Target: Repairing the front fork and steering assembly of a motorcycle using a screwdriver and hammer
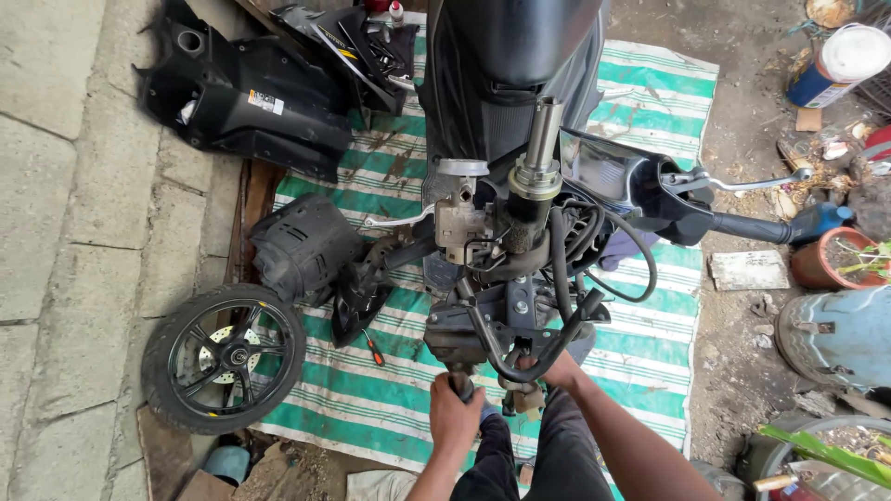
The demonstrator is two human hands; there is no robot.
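1. outdoors on rough ground: a green-and-white striped mat (pixel 650 93) spread over dirt, with paving slabs (pixel 56 186) running along the left.
2. standing on the mat, a stripped scooter frame (pixel 501 232), steering stem (pixel 540 148) upright in the middle, cables looping round it.
3. left hand (pixel 455 413) clenched round a dark tube end (pixel 461 378) at the lower front of the frame, gripping from below.
4. right hand (pixel 557 371) just beside it, fingers closed on a curved black frame bar (pixel 543 351) that sweeps up to the right.
5. both hands near each other, low in the view, forearms rising from the bottom edge above dark trousers.
6. handlebar (pixel 742 225) with silver brake lever (pixel 742 183) jutting right from the frame.
7. loose front wheel (pixel 225 357) with brake disc lying flat at the mat's left edge, well apart from the hands.
8. black body panels (pixel 246 97) piled at the upper left, partly on the mat.
9. red-handled screwdriver (pixel 373 350) lying on the mat between wheel and frame.
10. clay pot (pixel 831 260) and spray can (pixel 835 65) in the clutter on the right.
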